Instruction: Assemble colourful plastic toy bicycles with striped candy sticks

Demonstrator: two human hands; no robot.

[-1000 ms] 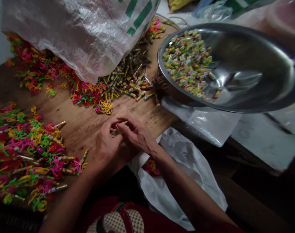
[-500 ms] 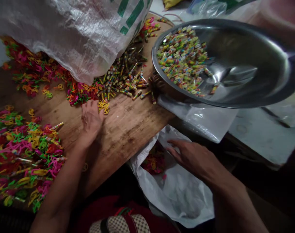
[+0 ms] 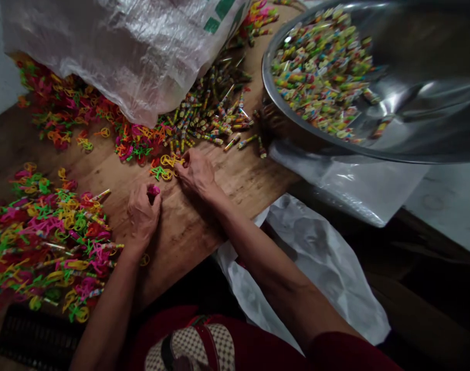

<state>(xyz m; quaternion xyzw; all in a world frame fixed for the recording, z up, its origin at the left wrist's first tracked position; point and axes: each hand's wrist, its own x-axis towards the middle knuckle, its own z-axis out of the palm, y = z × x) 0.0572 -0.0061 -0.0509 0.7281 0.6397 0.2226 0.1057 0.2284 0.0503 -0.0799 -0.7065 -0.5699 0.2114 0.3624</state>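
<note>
My left hand (image 3: 144, 211) is closed above the wooden table, with a small pink plastic piece (image 3: 153, 190) pinched between thumb and fingers. To its right, my right hand (image 3: 198, 172) reaches down with fingers drawn together at the yellow plastic wheel-shaped pieces (image 3: 167, 161). What those fingers grip is hidden. Just beyond lies a heap of small printed candy-like tubes (image 3: 204, 113), joined on its left by a pile of orange, pink and green plastic pieces (image 3: 134, 141). A mixed heap of bright plastic pieces and tubes (image 3: 65, 226) spreads left of my left forearm.
A large steel bowl (image 3: 267, 85) holding many short printed tubes (image 3: 319, 77) stands at the right. Clear plastic bags (image 3: 368, 190) lie below it. A white sack (image 3: 323, 247) hangs open under my right forearm. A big translucent bag (image 3: 115, 56) covers the table's back.
My right hand has moved from the white sack up to the table beside the yellow pieces. My left hand has drawn back slightly and now holds a pink piece. The view has shifted.
</note>
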